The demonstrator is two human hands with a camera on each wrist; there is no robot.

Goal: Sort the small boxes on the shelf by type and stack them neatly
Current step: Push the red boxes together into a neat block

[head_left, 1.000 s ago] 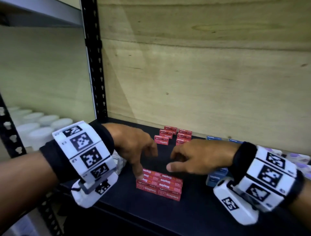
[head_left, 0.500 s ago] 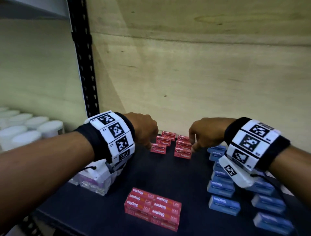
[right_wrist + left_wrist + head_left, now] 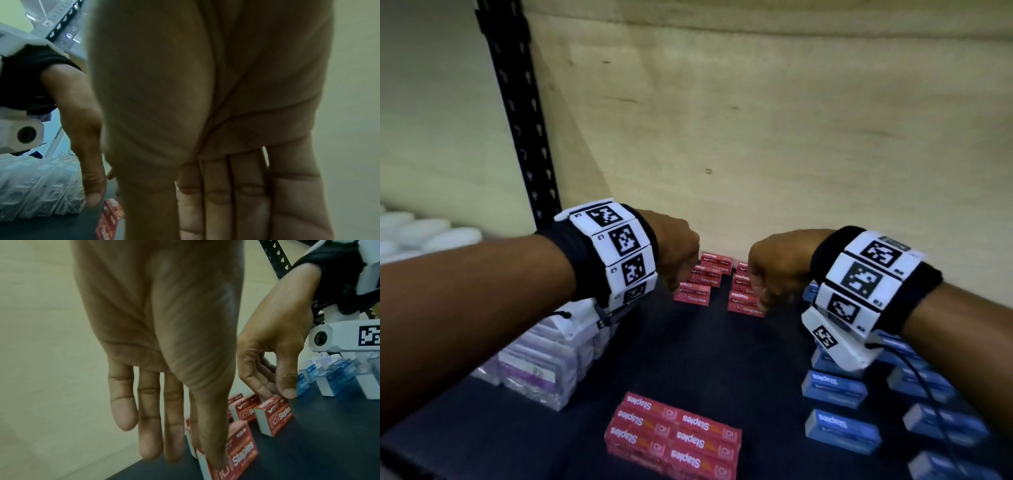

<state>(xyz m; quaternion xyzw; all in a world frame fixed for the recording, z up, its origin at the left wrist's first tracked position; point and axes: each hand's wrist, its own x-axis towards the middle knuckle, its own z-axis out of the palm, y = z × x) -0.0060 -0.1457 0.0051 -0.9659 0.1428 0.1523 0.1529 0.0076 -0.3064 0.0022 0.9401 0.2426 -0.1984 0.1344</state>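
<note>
At rear: left hand [image 3: 678, 254] outstretched, right hand [image 3: 774, 267] pinching red boxes [image 3: 693, 298]; blue boxes [image 3: 835, 389], clear packs [image 3: 541, 370] flank.

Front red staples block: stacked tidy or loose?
Stacked tidy. The front red block sits as one tight rectangle on the shelf, boxes edge to edge, labels aligned.

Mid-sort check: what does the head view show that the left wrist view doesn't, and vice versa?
Head only: the front red stack and the clear packs on the left. Left wrist only: the right hand pinching a back red box, and the left hand with its thumb touching another. Both: the hands, the back red boxes and the blue boxes.
</note>
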